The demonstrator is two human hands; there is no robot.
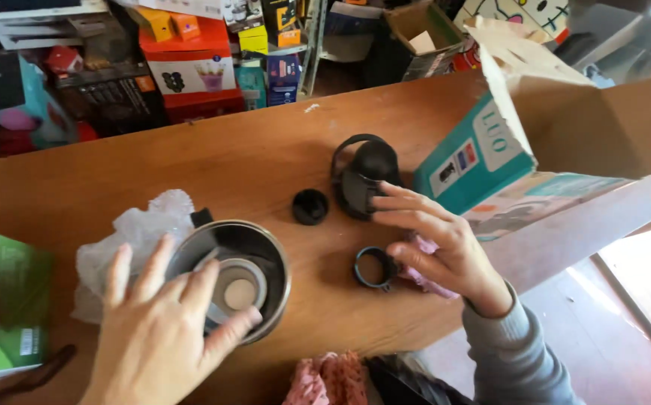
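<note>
at the far left of the wooden bench (250,161) lies a green printed box (3,304), and beside it a crumpled clear plastic bag (141,229). the left hand (164,330) is spread open, fingers apart, resting on the near rim of a steel pot (265,251) and gripping nothing; the pot stands upright with its mouth facing straight up, its long axis vertical, and a smaller round metal part (239,289) lies inside it. further right, a small black cap (310,206) lies flat on the bench, well apart from the pot. behind it stands a black lid with a loop handle (363,176), tilted, its handle toward the far side. the right hand (434,247) is open, its fingertips touching that lid, its thumb beside a black ring (374,268) lying flat. a pink cloth (423,262) sits under the palm. at the right is an opened teal and white carton (483,154).
</note>
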